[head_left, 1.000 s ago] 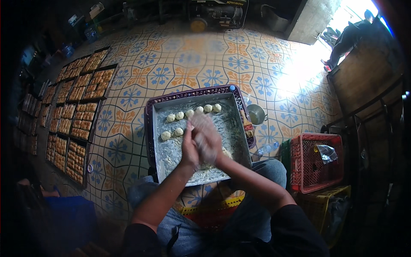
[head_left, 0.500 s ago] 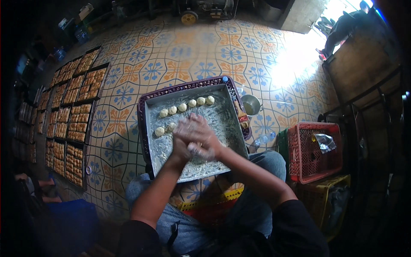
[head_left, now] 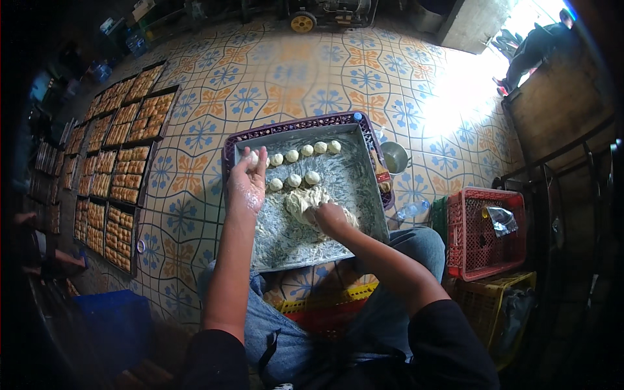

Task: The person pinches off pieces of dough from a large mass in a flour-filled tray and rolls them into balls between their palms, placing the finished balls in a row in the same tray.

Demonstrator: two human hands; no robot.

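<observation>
A grey metal pan (head_left: 370, 175), smeared with flour, lies before me. My left hand (head_left: 249, 185), floury at the wrist, is raised over the pan's left side, its curled fingers around a pale dough ball (head_left: 253, 158) that they partly hide. My right hand (head_left: 330, 219) presses into a loose, soft lump of dough (head_left: 303, 203) in the middle of the pan, fingers closed on its right part. Beyond stands a far row of round dough balls (head_left: 307, 150); a nearer row (head_left: 294, 181) shows three balls, and my left hand covers the space at its left end.
Beneath the pan is a purple crate (head_left: 296, 121). A brush (head_left: 380, 170) lies on its right rim, near a metal pot (head_left: 395, 157). Red (head_left: 458, 234) and yellow crates (head_left: 491, 296) stand right. Trays of browned pastries (head_left: 130, 172) cover the left floor. People show at both sides.
My hands were pressed together over the pan; now they are apart. The left has moved left and away with a dough ball, while the right has come down onto the dough lump.
</observation>
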